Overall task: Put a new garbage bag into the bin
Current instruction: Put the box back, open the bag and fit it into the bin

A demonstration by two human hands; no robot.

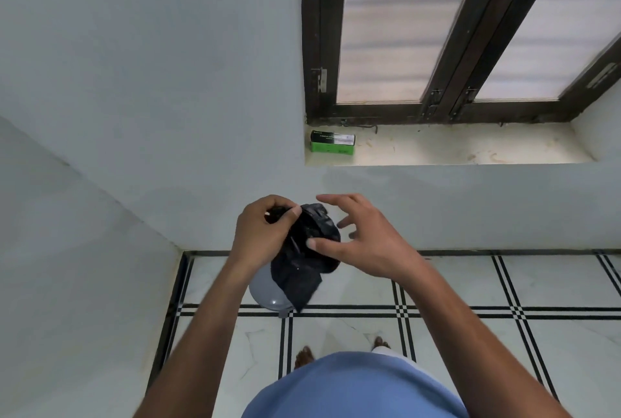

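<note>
Bag (304, 249) is thin black plastic, folded and crumpled, and it hangs in the air at the centre of the view, directly above the grey bin (267, 293) that stands on the tiled floor (470, 283) near the wall corner. I judge it very light, soft and a little slippery, so its layers probably stick together; the best place to take it is the open edge at the mouth, with one layer in each hand, and not the loose folded part that hangs toward 6 o'clock. Left hand (260, 232) is at 9 o'clock of the bag, fingers curled in, and it pinches the upper end between thumb and fingertips. Right hand (363, 242) is at 3 o'clock and spread wide; only its thumb touches the plastic on the near side, while the other fingers stay apart from it. A green box (332, 143) lies on the window sill at 12 o'clock, well apart.
</note>
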